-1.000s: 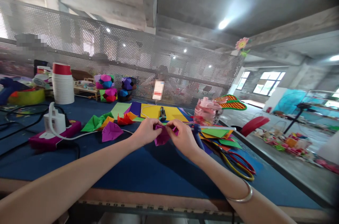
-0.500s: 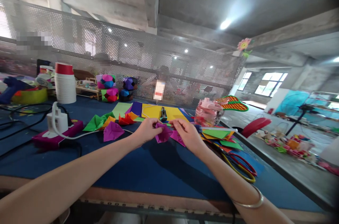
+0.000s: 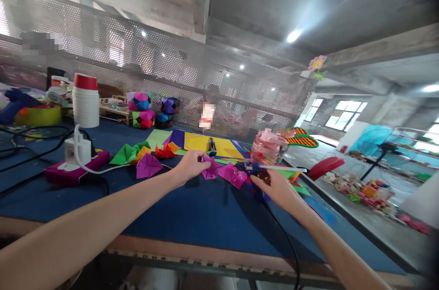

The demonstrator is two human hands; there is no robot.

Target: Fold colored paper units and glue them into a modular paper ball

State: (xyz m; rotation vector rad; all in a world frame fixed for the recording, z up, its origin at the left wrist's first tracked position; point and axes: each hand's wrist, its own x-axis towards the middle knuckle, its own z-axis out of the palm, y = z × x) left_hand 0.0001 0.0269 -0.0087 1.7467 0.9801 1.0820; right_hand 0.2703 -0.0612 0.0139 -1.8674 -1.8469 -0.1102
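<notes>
Pinched in my left hand (image 3: 190, 167) is a folded purple paper piece (image 3: 211, 169), raised over the blue table. My right hand (image 3: 274, 185) is wrapped round a dark blue glue gun (image 3: 255, 174) with a black cord, its nozzle end towards the left. A flat magenta paper (image 3: 233, 175) lies between the two hands. To the left rest another folded purple piece (image 3: 148, 165), a green one (image 3: 127, 153) and an orange one (image 3: 164, 150). Behind the hands a stapler (image 3: 211, 147) sits on yellow paper (image 3: 226, 148).
A pink-lidded jar (image 3: 267, 147) stands behind my right hand. At the left are a magenta power strip (image 3: 61, 172) with a white cable and stacked paper cups (image 3: 85, 102). Folded paper balls (image 3: 142, 110) stand before the mesh panel (image 3: 164, 70).
My right hand has left the purple piece, moved right and taken hold of the glue gun. My left hand still holds the purple piece. The view has shifted slightly.
</notes>
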